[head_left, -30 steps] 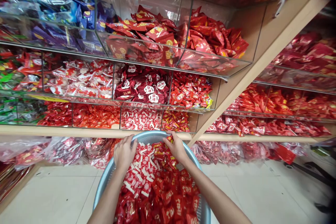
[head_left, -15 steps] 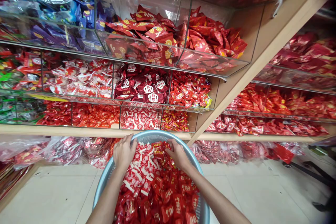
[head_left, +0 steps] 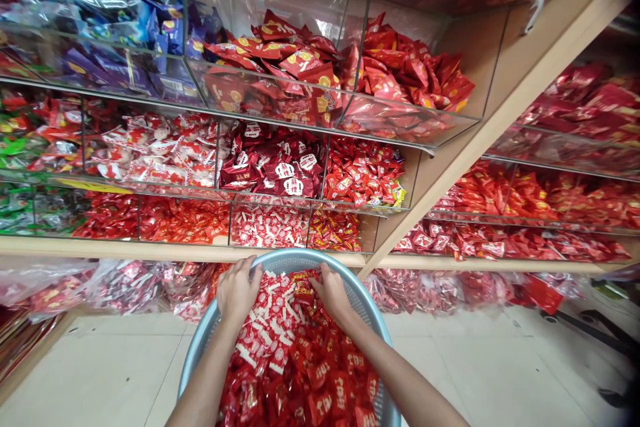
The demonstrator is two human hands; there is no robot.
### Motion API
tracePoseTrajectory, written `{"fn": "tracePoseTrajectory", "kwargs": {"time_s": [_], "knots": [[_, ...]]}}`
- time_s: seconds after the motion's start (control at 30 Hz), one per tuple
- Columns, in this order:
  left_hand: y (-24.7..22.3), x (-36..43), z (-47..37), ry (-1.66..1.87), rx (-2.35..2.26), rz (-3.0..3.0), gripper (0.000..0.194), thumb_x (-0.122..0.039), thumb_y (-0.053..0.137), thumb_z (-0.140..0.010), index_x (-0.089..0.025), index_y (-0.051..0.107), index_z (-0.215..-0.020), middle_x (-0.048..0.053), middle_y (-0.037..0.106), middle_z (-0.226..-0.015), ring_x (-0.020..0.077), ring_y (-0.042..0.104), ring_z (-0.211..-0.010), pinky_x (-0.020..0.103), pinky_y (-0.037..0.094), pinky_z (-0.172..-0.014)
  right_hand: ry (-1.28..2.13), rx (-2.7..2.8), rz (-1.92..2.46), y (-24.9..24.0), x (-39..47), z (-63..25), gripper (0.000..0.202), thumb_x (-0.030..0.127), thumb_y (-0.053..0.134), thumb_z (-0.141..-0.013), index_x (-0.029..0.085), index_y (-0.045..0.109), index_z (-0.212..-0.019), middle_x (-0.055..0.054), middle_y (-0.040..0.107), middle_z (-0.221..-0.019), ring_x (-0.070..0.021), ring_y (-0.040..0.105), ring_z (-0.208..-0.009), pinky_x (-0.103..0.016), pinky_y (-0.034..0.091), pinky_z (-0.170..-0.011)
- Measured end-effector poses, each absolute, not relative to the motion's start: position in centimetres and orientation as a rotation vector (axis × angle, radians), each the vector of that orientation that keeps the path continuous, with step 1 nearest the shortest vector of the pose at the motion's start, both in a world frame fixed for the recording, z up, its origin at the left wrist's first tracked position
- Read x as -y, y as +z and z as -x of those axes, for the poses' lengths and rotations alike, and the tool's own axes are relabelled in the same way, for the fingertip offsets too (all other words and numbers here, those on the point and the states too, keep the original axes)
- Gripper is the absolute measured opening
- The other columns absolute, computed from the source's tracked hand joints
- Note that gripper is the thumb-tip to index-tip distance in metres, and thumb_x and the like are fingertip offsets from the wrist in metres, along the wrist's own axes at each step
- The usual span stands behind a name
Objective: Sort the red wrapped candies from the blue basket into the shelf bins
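Note:
A blue-grey plastic basket (head_left: 193, 355) holds a heap of wrapped candies, with red-and-white ones (head_left: 265, 327) at the upper left and glossy red ones (head_left: 323, 380) lower down. My left hand (head_left: 238, 290) rests over the basket's upper left rim, its fingers bent over the edge and apart from the candies. On the right side, my right hand (head_left: 331, 293) reaches into the basket, its fingertips at red-and-gold candies (head_left: 305, 287). What lies beneath its fingers is partly hidden.
Shelves with clear bins stand ahead, holding red packets (head_left: 300, 60), dark red packets (head_left: 280, 163) and blue packets (head_left: 100, 7). Plastic bags of candy (head_left: 125, 283) lie under the bottom board (head_left: 165, 250). Black chair legs (head_left: 595, 333) stand at the right on the tiled floor.
My right hand has shifted slightly left over the red-and-gold candies. My left hand stays at the rim.

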State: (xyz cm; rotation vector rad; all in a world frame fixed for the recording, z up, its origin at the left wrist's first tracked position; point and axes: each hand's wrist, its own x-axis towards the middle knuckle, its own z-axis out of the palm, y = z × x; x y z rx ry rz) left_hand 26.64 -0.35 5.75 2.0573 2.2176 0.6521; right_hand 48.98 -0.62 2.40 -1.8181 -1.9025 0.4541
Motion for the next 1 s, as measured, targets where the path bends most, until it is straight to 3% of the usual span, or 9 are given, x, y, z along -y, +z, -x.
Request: {"fn": "tracePoseTrajectory", "kwargs": {"time_s": [0.2, 0.37, 0.47, 0.6, 0.73, 0.87, 1.0], "knots": [[5.8, 0.4, -26.7, 0.656, -2.226, -2.044, 0.045, -0.041, 0.033, -0.090, -0.020, 0.061, -0.117, 0.009, 0.067, -0.112, 0.0238, 0.062, -0.097, 0.036, 0.042, -0.086, 0.324, 1.888, 1.819, 4.8, 0.3, -49.6, 0.024, 0.038, 0.048, -0.089, 0.018, 0.055, -0.100, -0.005, 0.064, -0.078, -0.0195, 0.060, -0.066, -0.026, 0.038, -0.058], [5.7, 0.4, -26.7, 0.665, -2.223, -2.054, 0.044, -0.041, 0.034, -0.090, -0.020, 0.062, -0.117, 0.009, 0.067, -0.113, 0.0243, 0.062, -0.098, 0.037, 0.042, -0.087, 0.218, 1.841, 1.754, 7.6, -3.3, -52.3, 0.024, 0.035, 0.041, -0.091, 0.018, 0.057, -0.099, -0.005, 0.063, -0.083, -0.0171, 0.058, -0.071, -0.026, 0.039, -0.064], [5.6, 0.4, -26.7, 0.687, -2.219, -2.050, 0.044, -0.042, 0.034, -0.090, -0.020, 0.062, -0.117, 0.009, 0.067, -0.112, 0.0244, 0.062, -0.098, 0.037, 0.042, -0.087, 0.174, 1.896, 1.804, 8.1, -6.3, -53.5, 0.025, 0.032, 0.049, -0.087, 0.018, 0.055, -0.107, -0.009, 0.060, -0.100, -0.0194, 0.058, -0.088, -0.029, 0.041, -0.075], [5.6, 0.4, -26.7, 0.685, -2.215, -2.064, 0.045, -0.042, 0.033, -0.090, -0.020, 0.062, -0.116, 0.008, 0.067, -0.111, 0.0237, 0.062, -0.096, 0.036, 0.042, -0.086, 0.269, 2.021, 1.990, 7.7, -9.5, -53.4, 0.056, 0.042, 0.064, -0.077, 0.015, 0.047, -0.123, -0.017, 0.049, -0.122, -0.0278, 0.048, -0.114, -0.036, 0.040, -0.087], [5.6, 0.4, -26.5, 0.634, -2.218, -2.059, 0.047, -0.043, 0.030, -0.091, -0.019, 0.060, -0.118, 0.007, 0.066, -0.114, 0.0247, 0.061, -0.098, 0.036, 0.042, -0.087, 0.467, 2.064, 2.151, 7.2, -11.0, -52.1, 0.082, 0.052, 0.071, -0.066, 0.014, 0.039, -0.132, -0.021, 0.041, -0.132, -0.0348, 0.042, -0.121, -0.042, 0.041, -0.088], [5.6, 0.3, -26.5, 0.619, -2.221, -2.057, 0.047, -0.044, 0.030, -0.091, -0.020, 0.059, -0.119, 0.007, 0.066, -0.115, 0.0252, 0.061, -0.099, 0.038, 0.041, -0.088, 0.470, 2.096, 2.199, 7.1, -11.5, -51.4, 0.085, 0.044, 0.077, -0.061, 0.018, 0.038, -0.132, -0.021, 0.041, -0.133, -0.0351, 0.042, -0.122, -0.040, 0.042, -0.087], [5.6, 0.3, -26.6, 0.616, -2.230, -2.049, 0.046, -0.043, 0.031, -0.091, -0.020, 0.060, -0.118, 0.008, 0.066, -0.113, 0.0250, 0.061, -0.099, 0.038, 0.042, -0.087, 0.407, 2.225, 2.075, 6.7, -11.7, -52.1, 0.073, 0.032, 0.073, -0.069, 0.018, 0.038, -0.131, -0.020, 0.044, -0.130, -0.0302, 0.050, -0.115, -0.036, 0.042, -0.085]]}}
